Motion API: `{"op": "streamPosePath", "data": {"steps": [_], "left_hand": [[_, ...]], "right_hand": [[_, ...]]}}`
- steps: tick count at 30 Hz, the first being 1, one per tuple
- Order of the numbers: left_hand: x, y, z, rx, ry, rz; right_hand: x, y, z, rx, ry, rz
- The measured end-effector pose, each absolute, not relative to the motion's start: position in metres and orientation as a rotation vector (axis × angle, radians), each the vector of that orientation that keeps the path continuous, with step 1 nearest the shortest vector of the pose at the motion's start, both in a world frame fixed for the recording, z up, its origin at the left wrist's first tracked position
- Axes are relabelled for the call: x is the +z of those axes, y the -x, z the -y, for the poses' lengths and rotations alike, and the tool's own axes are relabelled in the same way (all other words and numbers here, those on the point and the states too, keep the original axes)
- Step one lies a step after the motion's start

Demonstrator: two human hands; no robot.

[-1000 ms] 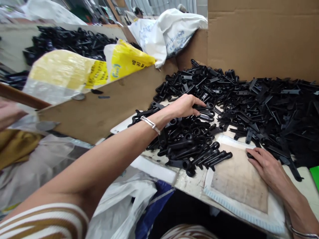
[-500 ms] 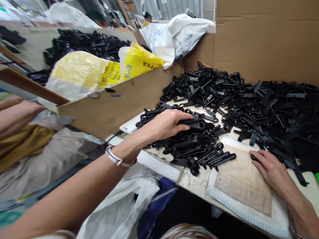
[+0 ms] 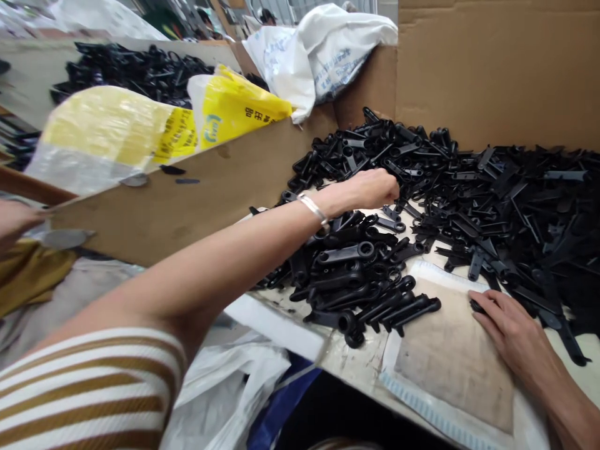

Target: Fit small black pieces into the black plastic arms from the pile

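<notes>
The left hand [image 3: 375, 189] has just moved away from the near pile [image 3: 330, 284], where its fingers rested on a couple of pieces half a second ago, and is now stretched forward to the edge of the far heap [image 3: 464, 187]. Its fingers are curled under and their tips hidden, so I cannot tell whether they grip anything. A ring-ended black lever [image 3: 344, 253] lies uncovered on top of the near pile, which suggests that the hand is working back and forth between the two piles, with many jumbled parts left in the far one. The right hand [image 3: 515, 328] has hardly shifted; at the right side of a tan cloth pad [image 3: 454, 362] it pinches a small black piece [image 3: 477, 306], mostly covered by the fingers. Between the near pile and the pad, several levers lie side by side in a slanted row [image 3: 403, 306]. The outstretched left forearm, with a silver bracelet [image 3: 313, 210], crosses above the near pile and blocks part of it from view. A cardboard divider [image 3: 210, 194] bounds the work surface on the left, with a yellow-and-white plastic sack [image 3: 178, 131] draped over it; a tall cardboard panel [image 3: 499, 75] closes off the back, beside a white printed sack [image 3: 323, 53]. Beyond the divider is another black heap [image 3: 135, 72], and a co-worker's blurred hand [image 3: 16, 224] shows at the left edge.
</notes>
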State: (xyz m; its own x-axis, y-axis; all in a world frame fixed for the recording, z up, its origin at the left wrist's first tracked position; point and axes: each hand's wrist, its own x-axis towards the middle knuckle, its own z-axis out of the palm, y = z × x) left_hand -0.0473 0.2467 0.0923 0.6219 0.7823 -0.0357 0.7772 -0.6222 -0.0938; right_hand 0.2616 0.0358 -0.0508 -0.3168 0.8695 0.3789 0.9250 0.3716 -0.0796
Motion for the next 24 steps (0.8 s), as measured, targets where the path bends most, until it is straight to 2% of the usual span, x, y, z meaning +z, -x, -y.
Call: {"op": "streamPosePath", "data": {"steps": [8, 11, 18, 24], "left_hand": [[0.033, -0.017, -0.302, 0.427, 2.817, 1.136], [0.026, -0.02, -0.301, 0.462, 2.816, 1.091], [0.072, -0.008, -0.286, 0.412, 2.802, 1.05], [0.113, 0.02, -0.264, 0.064, 2.877, 1.275]], "right_hand": [[-0.047, -0.256, -0.033, -0.22, 1.591, 2.314], [-0.045, -0.255, -0.033, -0.22, 1.59, 2.313], [-0.043, -0.256, -0.033, -0.142, 1.624, 2.317], [-0.042, -0.258, -0.036, -0.129, 1.605, 2.302]]}}
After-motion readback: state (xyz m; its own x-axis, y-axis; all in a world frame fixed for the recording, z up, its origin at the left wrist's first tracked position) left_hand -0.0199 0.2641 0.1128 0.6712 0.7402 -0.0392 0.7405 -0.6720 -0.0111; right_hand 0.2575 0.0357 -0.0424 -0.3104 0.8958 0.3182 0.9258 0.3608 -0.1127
